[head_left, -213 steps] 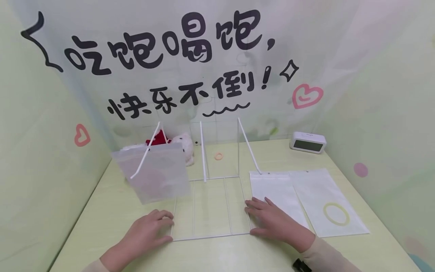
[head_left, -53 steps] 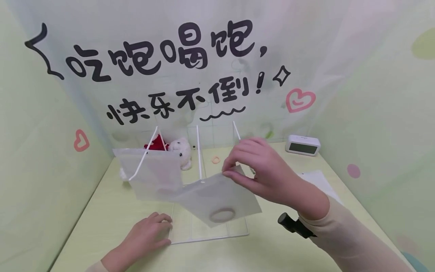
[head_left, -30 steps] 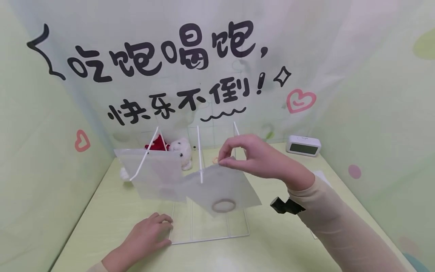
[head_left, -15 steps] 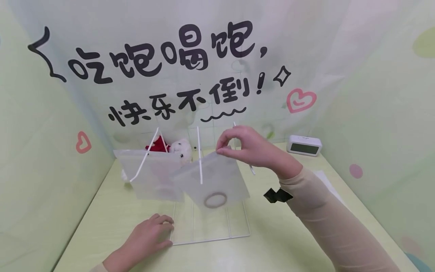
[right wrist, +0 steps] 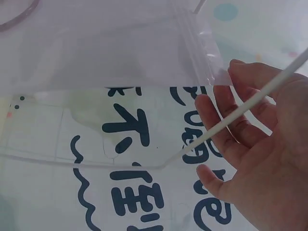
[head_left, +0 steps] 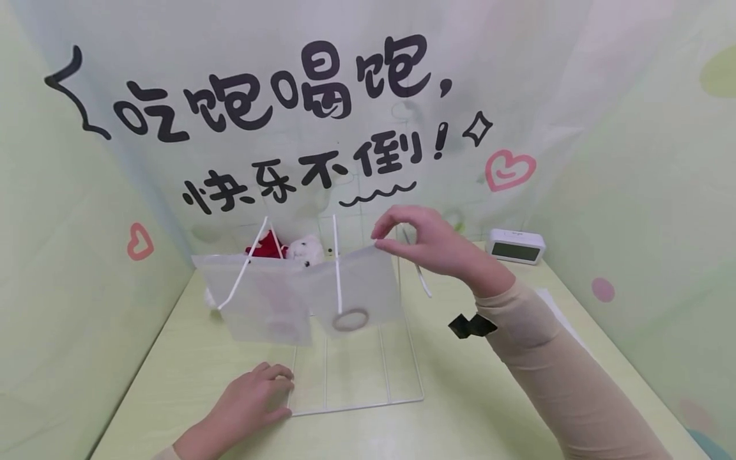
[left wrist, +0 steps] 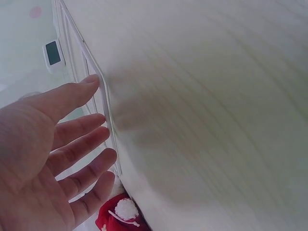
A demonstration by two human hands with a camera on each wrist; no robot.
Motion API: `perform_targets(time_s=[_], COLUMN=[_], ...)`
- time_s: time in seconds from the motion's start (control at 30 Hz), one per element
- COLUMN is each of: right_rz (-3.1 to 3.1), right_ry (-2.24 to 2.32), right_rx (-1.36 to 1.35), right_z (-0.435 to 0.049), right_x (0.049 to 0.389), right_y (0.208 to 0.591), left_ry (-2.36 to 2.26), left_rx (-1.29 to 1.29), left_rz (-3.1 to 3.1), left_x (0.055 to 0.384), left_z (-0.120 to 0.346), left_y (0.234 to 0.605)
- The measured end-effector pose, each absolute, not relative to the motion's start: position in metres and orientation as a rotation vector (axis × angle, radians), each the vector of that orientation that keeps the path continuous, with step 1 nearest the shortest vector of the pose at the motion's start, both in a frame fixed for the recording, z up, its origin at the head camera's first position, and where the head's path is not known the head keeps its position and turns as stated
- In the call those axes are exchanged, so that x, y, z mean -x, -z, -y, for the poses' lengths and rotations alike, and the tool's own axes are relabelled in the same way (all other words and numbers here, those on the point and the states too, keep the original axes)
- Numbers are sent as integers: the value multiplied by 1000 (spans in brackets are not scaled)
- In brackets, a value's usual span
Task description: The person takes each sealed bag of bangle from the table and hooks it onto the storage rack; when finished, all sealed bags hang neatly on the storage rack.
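A white wire rack (head_left: 422, 383) stands on the table with several rods slanting up toward me. Its left rod (head_left: 244, 271) carries a frosted zip bag (head_left: 259, 300). Thumb and finger of my right hand (head_left: 431, 243) pinch the top right corner of a second zip bag (head_left: 370, 287), seen from behind the right rod (right wrist: 231, 120) in the right wrist view. Through that bag a round ring (head_left: 351, 319) shows. The middle rod (head_left: 337, 275) crosses in front of it. My left hand (head_left: 250, 396) touches the base's left side, its fingers (left wrist: 82, 144) spread and relaxed.
Behind the rack sit a white plush toy (head_left: 307, 249) and a red one (head_left: 267, 246). A white digital clock (head_left: 516, 246) stands at the back right. Partly hidden by the right sleeve (head_left: 540, 351), a white bag (head_left: 566, 326) lies on the table. Printed sheets hang on all sides.
My right hand left the base and lifted the ringed bag from the table on the right. Lately it has raised the bag back along the middle rod. The left hand has stayed put.
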State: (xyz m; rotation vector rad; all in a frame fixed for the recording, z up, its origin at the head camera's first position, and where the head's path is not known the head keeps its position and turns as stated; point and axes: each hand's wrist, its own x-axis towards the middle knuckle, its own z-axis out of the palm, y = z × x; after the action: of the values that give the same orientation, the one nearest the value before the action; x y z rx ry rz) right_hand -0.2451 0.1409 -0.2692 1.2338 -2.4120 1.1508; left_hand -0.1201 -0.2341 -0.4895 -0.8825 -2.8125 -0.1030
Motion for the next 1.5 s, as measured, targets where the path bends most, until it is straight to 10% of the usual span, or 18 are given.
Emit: perform_targets(time_s=[1.5], right_rz=[2898], right_ry=[-708], right_rx=[-507], right_z=[-431], right_x=[294], right_y=[474], left_ry=[90], left_rx=[866], left_rz=[2844], left_x=[120], left_z=[233], left_y=[489])
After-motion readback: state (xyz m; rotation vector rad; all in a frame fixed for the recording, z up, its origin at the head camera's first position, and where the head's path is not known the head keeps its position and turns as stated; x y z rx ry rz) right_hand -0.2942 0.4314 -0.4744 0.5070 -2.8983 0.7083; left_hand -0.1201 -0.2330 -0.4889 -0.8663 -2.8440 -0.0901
